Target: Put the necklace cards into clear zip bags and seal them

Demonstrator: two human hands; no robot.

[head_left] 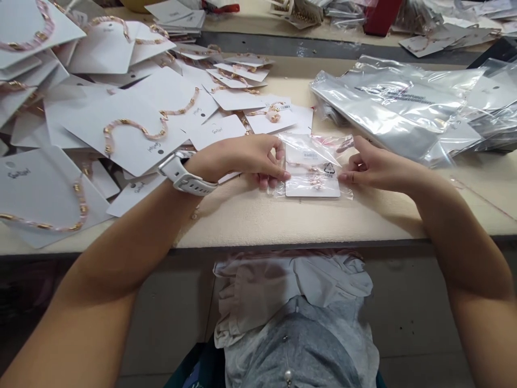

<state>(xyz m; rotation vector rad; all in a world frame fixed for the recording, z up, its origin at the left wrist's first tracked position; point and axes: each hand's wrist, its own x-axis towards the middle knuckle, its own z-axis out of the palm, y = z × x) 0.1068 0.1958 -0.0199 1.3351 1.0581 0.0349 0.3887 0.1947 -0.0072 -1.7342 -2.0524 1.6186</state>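
Note:
Between my two hands, over the front part of the table, is a clear plastic bag [332, 188] printed with a recycling mark. Inside it sits a white jewelry card [294, 186] carrying a beaded piece in pink and gold. My left hand [258, 161], with a white watch [188, 173] on its wrist, pinches the bag's left edge. At the opposite edge, my right hand [369, 164] grips the plastic between thumb and fingers. Just beyond the bag lies another white card [270, 119] with a beaded piece on it.
White cards with pink and gold beaded jewelry [141, 108] pile up across the left side. A stack of clear plastic bags [388, 102] lies at the right. Behind runs a grey ledge [258, 43], with a red object [382, 16] beyond. The table's front edge [302, 245] is close to me.

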